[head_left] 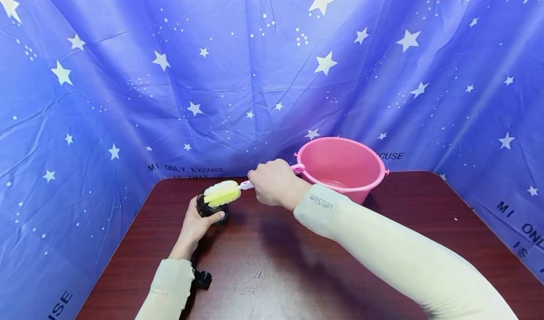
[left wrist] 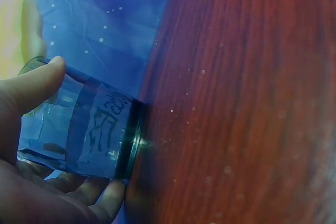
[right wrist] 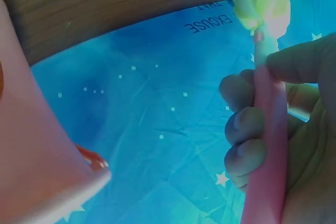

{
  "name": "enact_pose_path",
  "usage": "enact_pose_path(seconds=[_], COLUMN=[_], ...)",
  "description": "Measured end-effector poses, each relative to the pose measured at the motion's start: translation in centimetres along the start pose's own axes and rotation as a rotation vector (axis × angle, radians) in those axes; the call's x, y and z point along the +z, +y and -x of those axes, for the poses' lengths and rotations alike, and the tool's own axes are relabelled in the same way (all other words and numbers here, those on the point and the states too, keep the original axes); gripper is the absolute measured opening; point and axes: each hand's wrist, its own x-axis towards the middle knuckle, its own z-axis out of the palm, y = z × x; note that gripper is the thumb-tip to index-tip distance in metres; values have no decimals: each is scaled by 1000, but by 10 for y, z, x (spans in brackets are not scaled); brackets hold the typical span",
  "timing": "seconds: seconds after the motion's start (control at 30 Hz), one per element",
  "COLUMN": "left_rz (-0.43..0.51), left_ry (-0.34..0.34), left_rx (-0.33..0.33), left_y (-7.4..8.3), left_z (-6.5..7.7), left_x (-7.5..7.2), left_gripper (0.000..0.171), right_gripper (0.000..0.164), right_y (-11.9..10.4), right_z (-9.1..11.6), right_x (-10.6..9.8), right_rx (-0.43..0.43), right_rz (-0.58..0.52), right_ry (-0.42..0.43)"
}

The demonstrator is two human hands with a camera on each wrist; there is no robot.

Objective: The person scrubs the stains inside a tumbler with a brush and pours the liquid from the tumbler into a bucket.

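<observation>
In the head view my left hand (head_left: 197, 225) grips a dark see-through cup (left wrist: 100, 124), thumb on one side and fingers on the other. Handwritten-style lettering shows on the cup's wall, and its base is at the tabletop. My right hand (head_left: 278, 183) is wrapped around the pink handle (right wrist: 268, 140) of a sponge cup brush. The yellow-and-white sponge head (head_left: 223, 193) slants across the cup's mouth, with most of it outside; how far its tip reaches in is hidden.
A pink bucket (head_left: 340, 162) stands behind my right forearm, at the back of the dark red wooden table (head_left: 255, 263). Blue star-printed cloth (head_left: 238, 74) hangs around the back and sides. A black strap-like piece (head_left: 201, 279) sits by my left wrist.
</observation>
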Motion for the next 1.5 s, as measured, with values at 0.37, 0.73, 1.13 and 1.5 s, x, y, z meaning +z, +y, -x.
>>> enact_pose_path(seconds=[0.37,0.73,1.13,1.5], left_rz=[-2,9,-7,-13], left_ry=[4,14,4,16], left_rx=[-1,2,12,20], left_y=[4,4,7,6], left_z=[2,2,2,5], left_x=[0,3,2,2], left_gripper=[91,90,90,88], right_gripper=[15,10,11,18], right_y=[-6,-16,-28,-36], right_z=[-11,-22,-31,-40], right_x=[-14,-25,-31,-32], right_rx=[-72,-186,-221,-256], right_rz=[98,271,440,556], right_ry=[10,92,167,173])
